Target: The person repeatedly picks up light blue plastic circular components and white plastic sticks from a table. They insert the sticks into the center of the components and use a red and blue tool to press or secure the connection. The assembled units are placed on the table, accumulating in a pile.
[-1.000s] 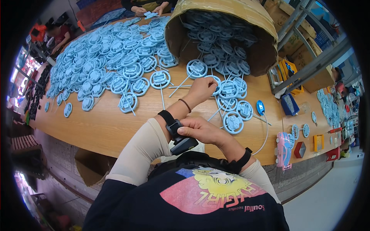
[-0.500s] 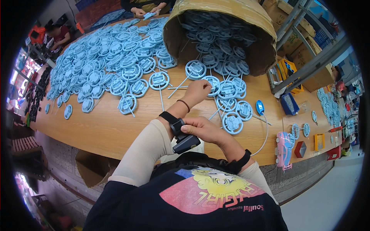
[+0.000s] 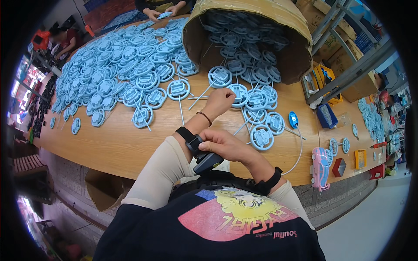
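Observation:
My left hand is closed in a loose fist above the table, and nothing shows in it. It is beside a light blue toy steering wheel with a thin rod. A black strap circles my left forearm, above a beaded bracelet. On that strap sits a black box-shaped device. My right hand reaches across and grips the device near its strap mount, thumb on top; its other fingers are partly hidden. Several more blue wheels lie right of my left hand.
A large heap of blue wheels covers the table's left side. A tipped cardboard drum spills more wheels. A pink toy car and a blue device with a white cable are at right. A co-worker's hands hold a blue piece at the far edge.
Both my hands and the black device have shifted slightly left, the right hand keeping its grip. The co-worker's hands have moved a little with the blue piece.

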Motion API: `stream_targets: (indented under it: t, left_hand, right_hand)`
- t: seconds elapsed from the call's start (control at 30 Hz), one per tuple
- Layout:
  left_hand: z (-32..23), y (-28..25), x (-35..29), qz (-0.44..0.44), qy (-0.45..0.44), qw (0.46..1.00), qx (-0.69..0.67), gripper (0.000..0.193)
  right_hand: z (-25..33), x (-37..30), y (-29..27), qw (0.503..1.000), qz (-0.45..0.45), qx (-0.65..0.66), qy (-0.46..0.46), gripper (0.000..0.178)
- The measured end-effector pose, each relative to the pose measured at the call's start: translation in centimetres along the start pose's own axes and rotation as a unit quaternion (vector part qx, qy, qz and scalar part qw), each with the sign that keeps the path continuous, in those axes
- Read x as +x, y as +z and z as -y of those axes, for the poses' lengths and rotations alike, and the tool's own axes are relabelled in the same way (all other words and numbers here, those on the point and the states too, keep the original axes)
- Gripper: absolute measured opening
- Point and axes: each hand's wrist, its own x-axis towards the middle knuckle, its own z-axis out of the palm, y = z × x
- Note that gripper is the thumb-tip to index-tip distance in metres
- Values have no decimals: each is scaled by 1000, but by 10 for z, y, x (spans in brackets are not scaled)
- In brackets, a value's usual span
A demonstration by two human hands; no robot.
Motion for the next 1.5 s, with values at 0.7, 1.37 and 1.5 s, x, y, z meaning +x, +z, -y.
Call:
stream_targets:
  t: [0.7,1.37,1.5]
  left_hand:
    - [2,-17,-37,152,-113,978,-92,21]
    - [-29,-65,-88,247,-156,888,-354,35]
    - [-6,-81,-96,214,-158,884,-383,32]
  right_hand:
    - [-144,-142,-121,777,-553,-99,284,26]
    - [-52,-93,-42,795,-431,-398,-156,31]
    - [-128,-97,-59,868,-318,-365,109,29]
